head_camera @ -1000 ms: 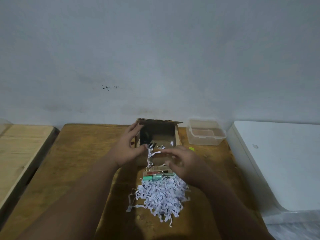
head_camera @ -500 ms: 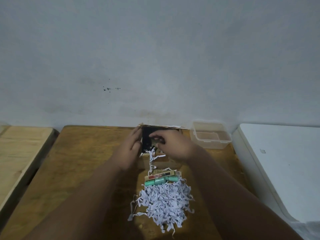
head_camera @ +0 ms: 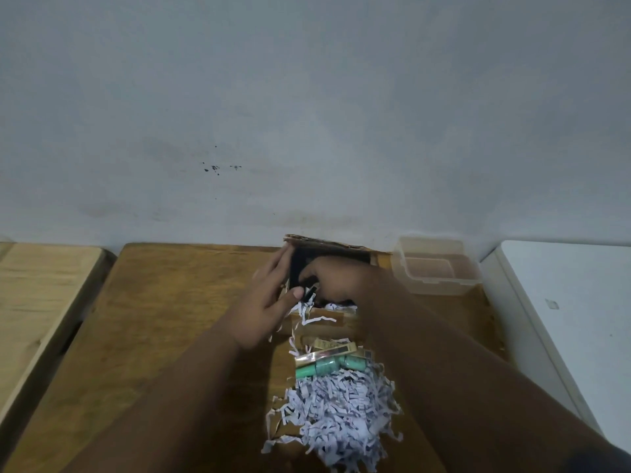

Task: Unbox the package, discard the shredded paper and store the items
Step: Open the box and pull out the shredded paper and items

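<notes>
A brown wooden table (head_camera: pixel 177 312) stood against a stained grey wall (head_camera: pixel 307 114); at its far edge sat the open cardboard box (head_camera: pixel 327 245), its back flap upright against the wall; a few strands of shredded paper hung over the box's near wall. The left hand (head_camera: pixel 269 302) lay flat against the box's left side, fingers spread and straight, the thumb hooked over the rim beside a small black item (head_camera: pixel 310 293); it gripped nothing but the box wall. The right hand (head_camera: pixel 336 279) reached down into the box, fingers curled inward; whether they held anything I could not tell. Just in front of the box lay a green tube (head_camera: pixel 327 367) and some tan packets (head_camera: pixel 333 348), touching the heap of shredded paper (head_camera: pixel 336 418) nearer the person. Right of the box stood a clear plastic container (head_camera: pixel 435 268); further right, a white surface (head_camera: pixel 573 319); left of the table, a paler wooden bench (head_camera: pixel 41 302).
</notes>
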